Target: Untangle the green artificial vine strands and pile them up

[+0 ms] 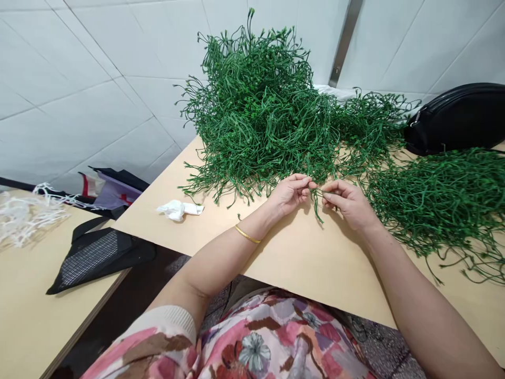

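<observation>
My left hand and my right hand meet over the wooden table, fingertips nearly touching. Between them is a small green plastic stem piece, pinched at its top by both hands, with its lower end hanging down. Just behind my hands rises a tall tangled pile of green stems, its front edge close to my fingers. To the right of my right hand lies a second, flatter heap of green stems.
Crumpled white tissue lies left of my left forearm. A black bag stands at the back right. On a lower left table are white strands and a black mesh item. A tiled wall bounds the back.
</observation>
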Tool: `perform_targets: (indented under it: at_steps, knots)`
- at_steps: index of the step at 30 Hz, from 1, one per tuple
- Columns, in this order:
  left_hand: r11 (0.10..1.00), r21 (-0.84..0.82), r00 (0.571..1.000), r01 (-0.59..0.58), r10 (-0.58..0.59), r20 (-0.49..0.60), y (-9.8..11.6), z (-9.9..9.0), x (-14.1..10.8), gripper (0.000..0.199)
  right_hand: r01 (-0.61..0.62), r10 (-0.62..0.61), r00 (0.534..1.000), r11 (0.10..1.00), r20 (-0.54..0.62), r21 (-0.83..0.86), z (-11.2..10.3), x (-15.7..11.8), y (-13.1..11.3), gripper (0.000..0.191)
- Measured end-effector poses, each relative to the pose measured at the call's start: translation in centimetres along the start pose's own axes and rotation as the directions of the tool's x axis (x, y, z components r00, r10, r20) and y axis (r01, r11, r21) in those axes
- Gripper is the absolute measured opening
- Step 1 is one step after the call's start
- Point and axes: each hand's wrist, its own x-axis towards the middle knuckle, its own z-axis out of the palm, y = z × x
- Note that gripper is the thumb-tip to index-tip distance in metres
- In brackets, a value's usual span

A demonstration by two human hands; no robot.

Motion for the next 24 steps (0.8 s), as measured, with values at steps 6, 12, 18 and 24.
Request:
perform_targets:
  at_steps: [6,12,18,24]
  knots:
    - [0.979,0.183,0.994,-0.091,0.101,-0.046,-0.6,-0.1,0.0,0.013,0.030,-0.027,0.999,0.993,0.024,-0.114,-0.8,-0.1,0.1,0.017]
    - [0.920,0.355,0.980,-0.167,0.194,-0.042,-1.0,0.1,-0.1,0.012,0.044,-0.061,0.987,0.993,0.152,0.109,-1.7,-0.2,-0.2,0.038]
    - [0.883,0.420,0.976,-0.210,0.217,0.033,-1.1,0.3,-0.5,0.013,0.088,-0.078,0.989,0.994,0.126,-0.072,0.1,0.1,0.4,0.024]
    - [0.835,0.499,0.971,-0.233,0.228,0.073,-1.3,0.4,-0.3,0.014,0.103,-0.091,0.992,0.984,0.086,-0.145,0.3,0.1,0.7,0.012]
